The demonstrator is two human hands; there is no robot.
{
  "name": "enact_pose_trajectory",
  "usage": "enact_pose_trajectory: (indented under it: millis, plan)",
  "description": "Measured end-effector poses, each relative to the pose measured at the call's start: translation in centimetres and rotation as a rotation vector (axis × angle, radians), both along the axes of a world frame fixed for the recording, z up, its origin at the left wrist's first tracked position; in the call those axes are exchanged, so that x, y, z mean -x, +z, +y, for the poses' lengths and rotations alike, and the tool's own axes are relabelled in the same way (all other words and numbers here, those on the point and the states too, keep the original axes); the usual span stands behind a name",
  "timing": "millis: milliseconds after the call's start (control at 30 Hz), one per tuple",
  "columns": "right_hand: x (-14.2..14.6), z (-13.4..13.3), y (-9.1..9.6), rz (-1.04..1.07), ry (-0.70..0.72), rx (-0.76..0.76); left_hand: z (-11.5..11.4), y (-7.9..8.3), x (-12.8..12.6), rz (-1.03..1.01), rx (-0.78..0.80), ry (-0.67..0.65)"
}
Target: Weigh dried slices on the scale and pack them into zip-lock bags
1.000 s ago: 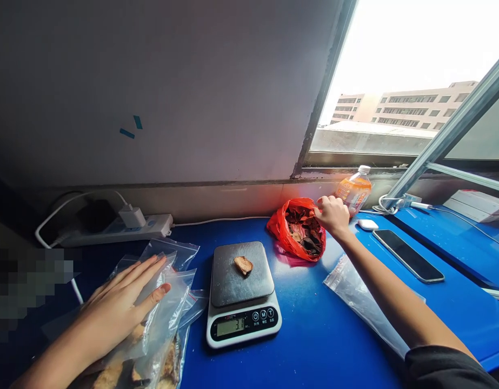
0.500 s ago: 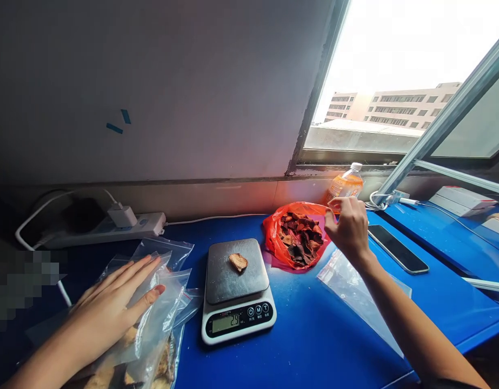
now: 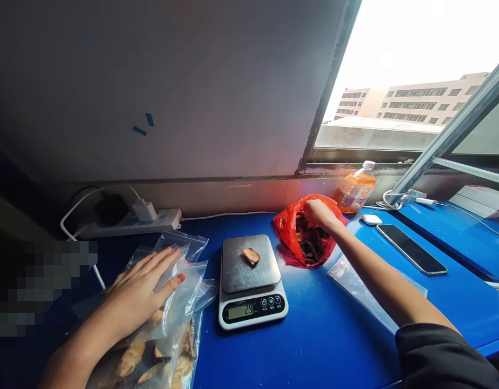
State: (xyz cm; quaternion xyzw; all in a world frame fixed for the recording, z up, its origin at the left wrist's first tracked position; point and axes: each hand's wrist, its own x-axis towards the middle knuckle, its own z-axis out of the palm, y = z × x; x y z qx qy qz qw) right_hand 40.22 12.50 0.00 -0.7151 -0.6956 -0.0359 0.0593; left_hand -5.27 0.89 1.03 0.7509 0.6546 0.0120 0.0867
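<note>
My left hand [image 3: 141, 289] lies flat, fingers stretched, on a pile of clear zip bags [image 3: 182, 319], some with dried brown slices [image 3: 131, 359] inside. My right hand [image 3: 319, 212] reaches into the red plastic bag [image 3: 287, 224], which holds dark dried slices [image 3: 310, 246]; its fingertips are hidden among them, so I cannot see whether they grip any. Between my hands stands a kitchen scale [image 3: 251, 281] with one pale dried slice [image 3: 251, 256] on its steel plate. Its display reads about 2.9. A flat clear zip bag [image 3: 366, 286] lies under my right forearm.
Behind the red bag stands an orange drink bottle [image 3: 357, 189]. A phone [image 3: 411, 248] and a small white case [image 3: 371, 219] lie to the right. A power strip [image 3: 127, 224] with a white charger runs along the wall. A metal frame [image 3: 431, 154] slants at the right.
My right hand has moved down and left, from above the red bag's right edge into the bag. My left hand stays on the zip bags. The view has shifted slightly.
</note>
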Motion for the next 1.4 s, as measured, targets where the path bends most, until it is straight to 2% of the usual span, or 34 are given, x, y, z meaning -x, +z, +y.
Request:
enact_pose_trajectory:
  millis: [200,367,500,567,700,733,833,967,1033,1100,1167,1300,1400]
  plan:
    - [-0.6,-0.5,-0.3,0.043,-0.021,0.007,0.2,-0.9,1.0,-0.063,-0.072,-0.092]
    - [-0.1,-0.8,-0.7,0.136,0.019,-0.015,0.0,-0.5,0.6,-0.053,-0.021,-0.069]
    - [-0.7,-2.2,-0.1,0.235,0.035,-0.093,-0.2,0.0,0.0,-0.009,0.009,-0.028]
    - [-1.1,-3.7,0.4,0.441,0.069,-0.128,-0.2,0.0,-0.1,0.009,0.009,-0.011]
    - [-0.5,-7.5,1.3,1.211,0.188,-0.065,0.2,-0.2,-0.1,0.026,0.008,0.005]
    - [0.0,-8.3,1.3,1.345,0.205,-0.035,0.2,-0.3,-0.1,0.031,0.009,0.005]
    - [1.9,-9.7,1.2,1.599,0.229,0.038,0.3,-0.2,-0.2,0.05,0.033,0.019]
    - [3.9,-9.9,0.6,1.773,0.178,0.059,0.1,-0.2,-0.1,0.041,0.012,0.003]
    - [4.7,-10.0,0.4,1.766,0.158,0.041,0.0,-0.3,0.0,0.029,-0.009,-0.024]
    - [5.6,-10.3,0.3,1.643,0.168,0.012,0.0,-0.4,0.1,0.023,-0.01,-0.037]
    - [6.9,-10.8,0.3,1.406,0.224,-0.038,0.1,-0.5,0.1,0.029,-0.008,-0.041]
    - [9.9,-11.6,0.1,0.807,0.428,-0.095,0.2,-0.7,0.0,0.042,-0.022,-0.046]
    - [11.4,-11.7,0.0,0.558,0.508,-0.127,-0.1,-0.4,-0.3,0.017,-0.03,-0.069]
